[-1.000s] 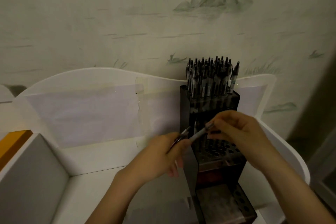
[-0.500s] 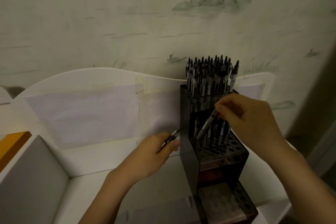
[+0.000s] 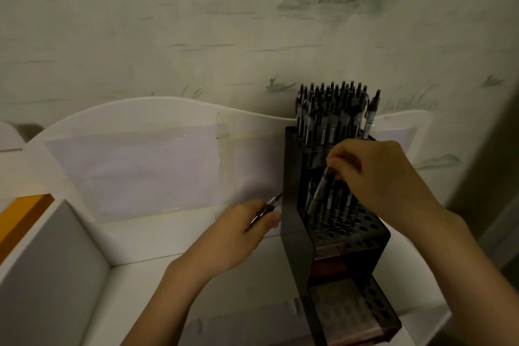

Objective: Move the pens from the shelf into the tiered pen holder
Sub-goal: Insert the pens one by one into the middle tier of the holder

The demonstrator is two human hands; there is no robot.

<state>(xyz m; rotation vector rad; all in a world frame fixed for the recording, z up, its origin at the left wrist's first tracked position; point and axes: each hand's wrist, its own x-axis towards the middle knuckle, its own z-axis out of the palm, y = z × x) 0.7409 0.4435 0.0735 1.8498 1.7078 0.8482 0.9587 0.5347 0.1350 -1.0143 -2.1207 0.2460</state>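
Pens [image 3: 334, 109] already pack the holder's [image 3: 292, 205] top tier at center right; your right hand [image 3: 376, 174] pinches one [image 3: 320, 191] into the middle tier, left hand [image 3: 241, 230] grips another [image 3: 265, 209].

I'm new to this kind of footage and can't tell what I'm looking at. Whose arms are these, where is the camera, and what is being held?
No machine here: a person wears the camera on their head, looking down at their own arms. The right hand pinches a pen, tip down, over the middle tier of a dark tiered pen holder whose top tier is already full. The left hand grips another pen beside the holder. Everything stands on a white shelf against a painted wall.
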